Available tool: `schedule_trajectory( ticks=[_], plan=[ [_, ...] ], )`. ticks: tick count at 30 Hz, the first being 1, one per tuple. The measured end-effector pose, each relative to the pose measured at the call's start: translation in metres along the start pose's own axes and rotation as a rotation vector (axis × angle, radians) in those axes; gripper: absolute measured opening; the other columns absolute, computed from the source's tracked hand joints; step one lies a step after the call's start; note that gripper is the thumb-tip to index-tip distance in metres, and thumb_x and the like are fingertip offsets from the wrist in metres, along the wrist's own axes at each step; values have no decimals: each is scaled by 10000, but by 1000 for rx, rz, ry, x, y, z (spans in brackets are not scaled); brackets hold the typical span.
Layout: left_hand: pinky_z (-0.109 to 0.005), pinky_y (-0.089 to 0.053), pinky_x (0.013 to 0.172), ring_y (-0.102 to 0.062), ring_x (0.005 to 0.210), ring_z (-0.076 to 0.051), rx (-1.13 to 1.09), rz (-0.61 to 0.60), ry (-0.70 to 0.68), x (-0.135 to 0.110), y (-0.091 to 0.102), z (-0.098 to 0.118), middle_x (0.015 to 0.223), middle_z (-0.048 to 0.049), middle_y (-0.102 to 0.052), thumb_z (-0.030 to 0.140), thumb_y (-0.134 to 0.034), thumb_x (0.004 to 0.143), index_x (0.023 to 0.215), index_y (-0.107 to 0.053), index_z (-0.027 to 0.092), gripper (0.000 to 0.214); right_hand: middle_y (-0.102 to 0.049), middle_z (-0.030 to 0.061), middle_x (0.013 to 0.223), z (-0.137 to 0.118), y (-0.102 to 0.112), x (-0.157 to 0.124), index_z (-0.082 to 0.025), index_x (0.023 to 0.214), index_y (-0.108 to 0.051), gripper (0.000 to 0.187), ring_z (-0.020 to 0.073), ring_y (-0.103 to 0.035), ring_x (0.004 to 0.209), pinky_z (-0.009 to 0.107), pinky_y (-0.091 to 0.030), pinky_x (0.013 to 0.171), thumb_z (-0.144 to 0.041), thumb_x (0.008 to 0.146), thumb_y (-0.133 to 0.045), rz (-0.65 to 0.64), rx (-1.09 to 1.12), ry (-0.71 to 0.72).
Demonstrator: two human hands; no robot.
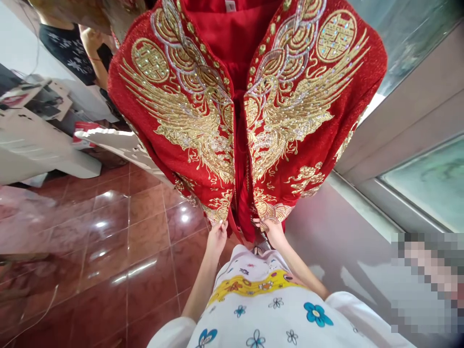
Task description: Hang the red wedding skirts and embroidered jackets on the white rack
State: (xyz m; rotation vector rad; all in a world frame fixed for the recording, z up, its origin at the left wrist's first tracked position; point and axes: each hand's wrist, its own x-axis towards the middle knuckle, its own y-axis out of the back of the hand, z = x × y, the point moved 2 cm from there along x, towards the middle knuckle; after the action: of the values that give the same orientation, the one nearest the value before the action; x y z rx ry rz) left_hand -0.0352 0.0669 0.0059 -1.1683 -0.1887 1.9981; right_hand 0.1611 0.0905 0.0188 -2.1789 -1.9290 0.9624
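Red jacket (203,130) hanging straight ahead, front edges parted. Left hand (217,237) and right hand (273,233) apart, each pinching one front hem corner. Risk, perhaps: uneven tugging skewing front panels; hard pulling straining gold embroidery (290,116).

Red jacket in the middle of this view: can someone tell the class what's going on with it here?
A person in a white flower-print garment is holding the lower front corners of a red jacket with gold embroidery. The left hand pinches one corner, and the right hand grips the other. The jacket faces the person above a tiled floor, its front edges apart with red fabric showing between them. What supports it from above is out of view.
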Motion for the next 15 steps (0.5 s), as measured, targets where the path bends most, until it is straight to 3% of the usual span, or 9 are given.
schedule_trajectory(
  ticks=[4, 8, 12, 15],
  plan=[
    [-105, -472, 482, -615, 701, -97, -2, -64, 76, -14, -2, 0, 693, -49, -593, -18, -500, 730, 683, -578, 113, 159, -580, -3, 529, -2, -4, -7, -150, 614, -562, 155, 97, -485, 481, 229, -381, 474, -246, 625, -683, -44, -59, 2],
    [-130, -409, 448, -591, 632, -90, -13, -121, 18, -25, -11, 0, 667, -5, -587, 0, -632, 639, 718, -578, 128, 160, -539, -42, 507, -1, -9, -10, -166, 629, -535, 219, 79, -453, 465, 212, -358, 452, -241, 591, -737, 25, -79, 16],
    [-160, -327, 435, -489, 523, -48, -68, -175, -99, -37, -22, 0, 635, 55, -539, 106, -741, 584, 731, -555, 168, 245, -570, -30, 539, -1, -12, -11, -160, 678, -554, 256, 92, -499, 481, 214, -388, 453, -239, 555, -765, 67, -89, -12],
    [-170, -349, 490, -516, 576, -51, -104, -155, -150, -40, -25, -2, 684, 47, -569, 152, -757, 585, 749, -571, 172, 248, -640, 9, 673, -4, -13, -14, -151, 750, -589, 308, 129, -583, 583, 231, -450, 499, -256, 532, -780, 55, -79, -50]
  ],
)
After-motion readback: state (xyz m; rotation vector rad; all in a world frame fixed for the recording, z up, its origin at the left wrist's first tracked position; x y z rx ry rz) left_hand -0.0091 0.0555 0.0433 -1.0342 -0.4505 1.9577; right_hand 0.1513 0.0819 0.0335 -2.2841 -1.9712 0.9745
